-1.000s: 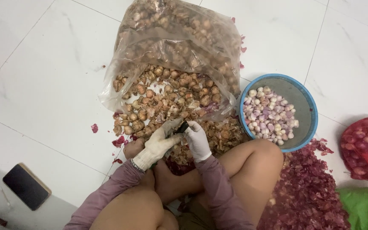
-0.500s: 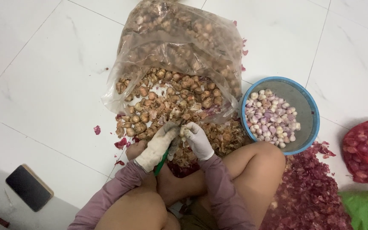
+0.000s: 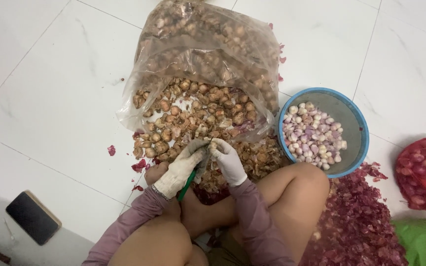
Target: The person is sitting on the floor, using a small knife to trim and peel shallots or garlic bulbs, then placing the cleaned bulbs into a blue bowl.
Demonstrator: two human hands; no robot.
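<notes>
1. The white tiled floor [image 3: 50, 98] fills the scene, with grey grout lines crossing it.
2. A large clear plastic bag [image 3: 208, 49] lies at the far centre, its mouth open toward the person and unpeeled brown shallots [image 3: 193, 118] spilling out of it to near the hands.
3. A heap of purple-red peelings [image 3: 356, 226] lies at the near right, just beside the person's bare knee.
4. A blue bowl [image 3: 358, 148] stands right of the bag, holding peeled pale shallots [image 3: 311, 138].
5. A red mesh sack [image 3: 425, 172] of shallots sits at the right edge, with a green bag [image 3: 425, 241] nearer.
6. A dark phone [image 3: 33, 217] lies on the floor at the near left, well apart from the hands.
7. The left hand [image 3: 181, 167], in a soiled white glove, is closed around a green-handled knife [image 3: 187, 183], the handle pointing back toward the wrist.
8. The right hand [image 3: 229, 160], in a white glove, meets the left at the fingertips; its fingers pinch a small shallot [image 3: 211, 146], mostly hidden between both hands, at the near edge of the spilled pile.
</notes>
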